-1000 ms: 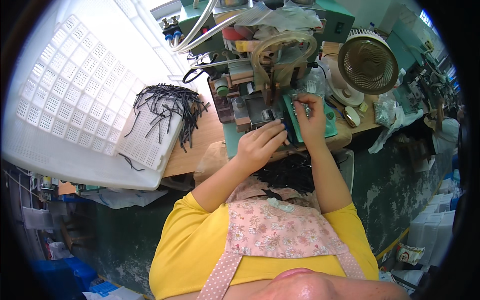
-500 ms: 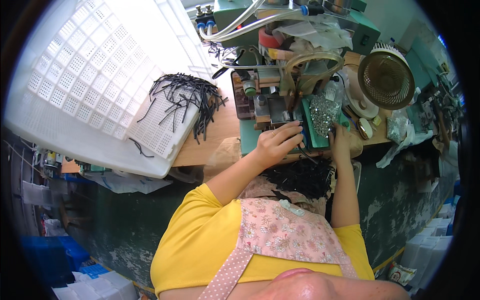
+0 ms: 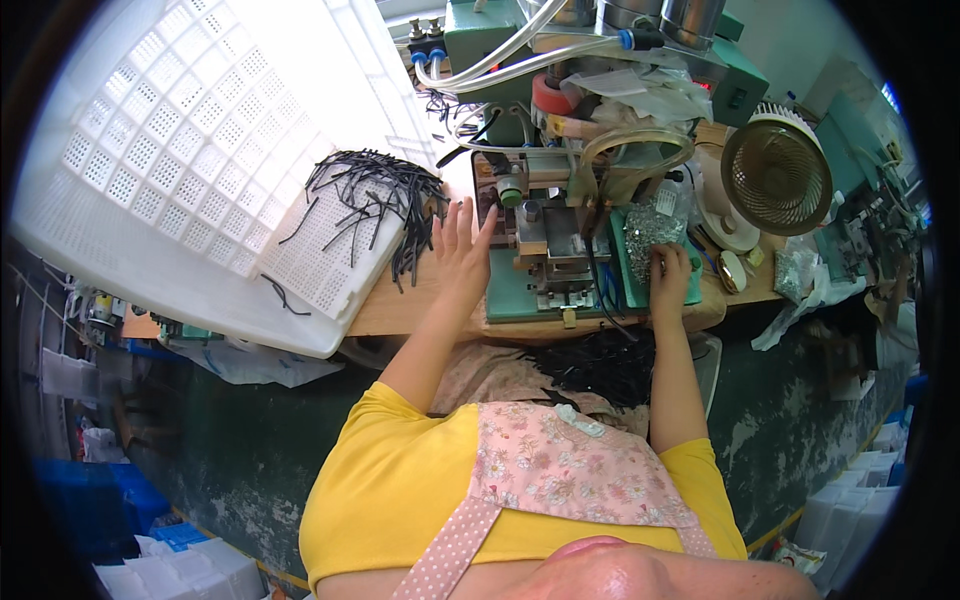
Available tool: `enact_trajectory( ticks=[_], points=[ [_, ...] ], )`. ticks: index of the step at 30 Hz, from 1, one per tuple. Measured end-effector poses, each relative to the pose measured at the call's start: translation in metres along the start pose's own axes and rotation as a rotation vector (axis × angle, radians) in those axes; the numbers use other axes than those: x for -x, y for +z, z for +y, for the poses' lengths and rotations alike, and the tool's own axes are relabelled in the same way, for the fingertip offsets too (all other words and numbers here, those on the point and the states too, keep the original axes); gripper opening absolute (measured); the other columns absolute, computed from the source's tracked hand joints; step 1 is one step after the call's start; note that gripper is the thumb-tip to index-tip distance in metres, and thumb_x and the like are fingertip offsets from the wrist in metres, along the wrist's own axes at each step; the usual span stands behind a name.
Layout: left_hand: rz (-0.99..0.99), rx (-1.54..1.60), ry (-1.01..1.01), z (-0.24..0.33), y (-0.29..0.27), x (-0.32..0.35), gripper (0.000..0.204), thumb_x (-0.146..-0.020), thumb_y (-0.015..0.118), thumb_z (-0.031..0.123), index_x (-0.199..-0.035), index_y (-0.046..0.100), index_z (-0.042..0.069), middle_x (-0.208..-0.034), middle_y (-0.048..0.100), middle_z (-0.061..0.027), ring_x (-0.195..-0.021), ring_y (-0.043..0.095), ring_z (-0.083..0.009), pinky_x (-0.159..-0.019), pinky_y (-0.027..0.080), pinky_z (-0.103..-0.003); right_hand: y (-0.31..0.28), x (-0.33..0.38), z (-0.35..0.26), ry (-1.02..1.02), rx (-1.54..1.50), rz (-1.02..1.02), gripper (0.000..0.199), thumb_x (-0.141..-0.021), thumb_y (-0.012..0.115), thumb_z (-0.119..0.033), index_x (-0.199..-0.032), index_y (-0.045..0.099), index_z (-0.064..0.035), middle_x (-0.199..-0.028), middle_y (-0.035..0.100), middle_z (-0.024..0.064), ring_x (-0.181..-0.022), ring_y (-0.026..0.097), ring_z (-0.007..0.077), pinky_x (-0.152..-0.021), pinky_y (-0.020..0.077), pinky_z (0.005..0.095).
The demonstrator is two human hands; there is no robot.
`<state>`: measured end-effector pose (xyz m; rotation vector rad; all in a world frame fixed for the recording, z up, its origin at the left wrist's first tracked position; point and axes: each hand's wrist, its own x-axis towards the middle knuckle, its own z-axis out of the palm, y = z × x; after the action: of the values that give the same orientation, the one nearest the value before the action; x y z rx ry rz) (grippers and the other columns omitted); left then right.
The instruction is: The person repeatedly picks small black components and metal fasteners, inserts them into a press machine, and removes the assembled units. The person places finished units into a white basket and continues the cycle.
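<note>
My left hand (image 3: 458,243) is open with fingers spread, hovering at the edge of a pile of thin black cords (image 3: 378,196) that lies on a white perforated tray (image 3: 200,170). My right hand (image 3: 668,272) rests on a heap of small shiny metal pieces (image 3: 650,228) on the green base (image 3: 515,296) of a small bench press machine (image 3: 555,215). Whether the right fingers pinch a piece is hidden. More black cords (image 3: 600,365) lie in my lap below the bench edge.
A round wire-guard fan (image 3: 777,176) stands at the right of the wooden bench (image 3: 400,305). Clear hoses (image 3: 480,60) and green machine housings rise behind the press. A clear bag (image 3: 800,275) lies at the right. Blue and white bins (image 3: 170,550) sit on the floor.
My left hand left the press and swung left, opening out toward the black cords. My right hand stayed on the metal pieces. The head camera came nearer to the bench.
</note>
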<state>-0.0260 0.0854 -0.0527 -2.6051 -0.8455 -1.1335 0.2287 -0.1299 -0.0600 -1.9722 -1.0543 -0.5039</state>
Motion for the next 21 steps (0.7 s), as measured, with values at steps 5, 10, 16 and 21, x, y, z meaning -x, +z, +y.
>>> enact_trajectory(
  ticks=[5, 10, 16, 21],
  points=[
    [0.104, 0.030, -0.016, -0.012, 0.006, -0.002, 0.051, -0.089, 0.053, 0.012, -0.139, 0.042, 0.014, -0.144, 0.037, -0.0129, -0.137, 0.029, -0.0282, -0.113, 0.017, -0.048, 0.000, 0.003, 0.000, 0.082, -0.022, 0.009, 0.017, -0.086, 0.060, -0.001, -0.102, 0.063, -0.0045, -0.115, 0.056, 0.0124, -0.105, 0.055, 0.0329, -0.084, 0.0467, 0.0384],
    [0.125, -0.050, -0.104, -0.080, 0.016, -0.023, 0.033, -0.087, 0.061, 0.027, -0.114, 0.057, 0.009, -0.107, 0.063, -0.0063, -0.105, 0.057, -0.0209, -0.102, 0.032, -0.043, -0.002, 0.002, 0.001, 0.011, 0.016, 0.011, 0.017, -0.085, 0.062, -0.004, -0.101, 0.063, -0.0068, -0.113, 0.057, 0.0120, -0.100, 0.056, 0.0312, -0.084, 0.0458, 0.0397],
    [-0.358, -0.229, -0.429, -0.142, 0.054, -0.042, 0.027, -0.086, 0.059, 0.033, -0.094, 0.056, 0.008, -0.089, 0.066, -0.0105, -0.086, 0.063, -0.0273, -0.083, 0.040, -0.043, -0.010, -0.002, -0.003, -0.004, 0.088, -0.099, 0.012, -0.085, 0.064, -0.006, -0.096, 0.059, -0.0062, -0.098, 0.061, 0.0087, -0.093, 0.058, 0.0272, -0.082, 0.0443, 0.0378],
    [-0.154, 0.095, -0.566, -0.133, 0.042, -0.035, 0.023, -0.090, 0.055, 0.029, -0.094, 0.053, 0.006, -0.079, 0.065, -0.0105, -0.078, 0.064, -0.0323, -0.069, 0.046, -0.044, -0.019, -0.013, -0.037, 0.368, -0.291, -0.128, 0.012, -0.085, 0.064, -0.006, -0.096, 0.060, -0.0061, -0.094, 0.062, 0.0080, -0.089, 0.060, 0.0222, -0.079, 0.0451, 0.0318]
  ],
)
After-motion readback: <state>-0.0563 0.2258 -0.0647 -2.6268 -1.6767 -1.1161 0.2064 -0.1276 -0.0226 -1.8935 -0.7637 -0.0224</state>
